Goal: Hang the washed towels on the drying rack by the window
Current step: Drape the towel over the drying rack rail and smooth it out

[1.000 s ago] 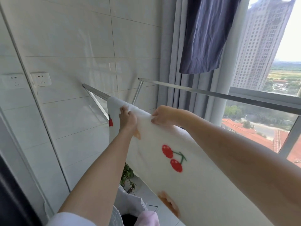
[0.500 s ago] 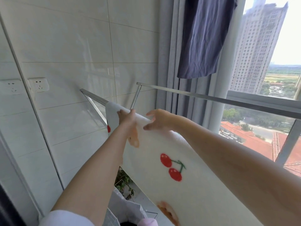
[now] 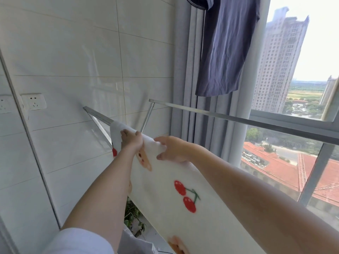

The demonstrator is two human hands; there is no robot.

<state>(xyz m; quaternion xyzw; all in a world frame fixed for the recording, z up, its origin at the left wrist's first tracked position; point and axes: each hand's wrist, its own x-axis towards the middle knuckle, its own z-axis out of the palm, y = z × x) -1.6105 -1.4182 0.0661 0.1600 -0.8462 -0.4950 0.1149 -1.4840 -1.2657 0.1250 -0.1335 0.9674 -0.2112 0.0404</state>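
Observation:
A white towel printed with red cherries hangs draped over the near rail of the metal drying rack. My left hand grips the towel's top fold near its left end, where it lies on the rail. Just to the right, my right hand rests on the same fold with its fingers spread and loose. A second rail of the rack runs bare toward the window behind the towel.
A dark blue garment hangs high in front of grey curtains. The tiled wall on the left carries two power sockets. A green plant and a pale laundry bag sit below. The window fills the right side.
My right hand has let go of its pinch on the towel's top edge and spread its fingers. The left hand keeps its grip. The view has tilted slightly upward.

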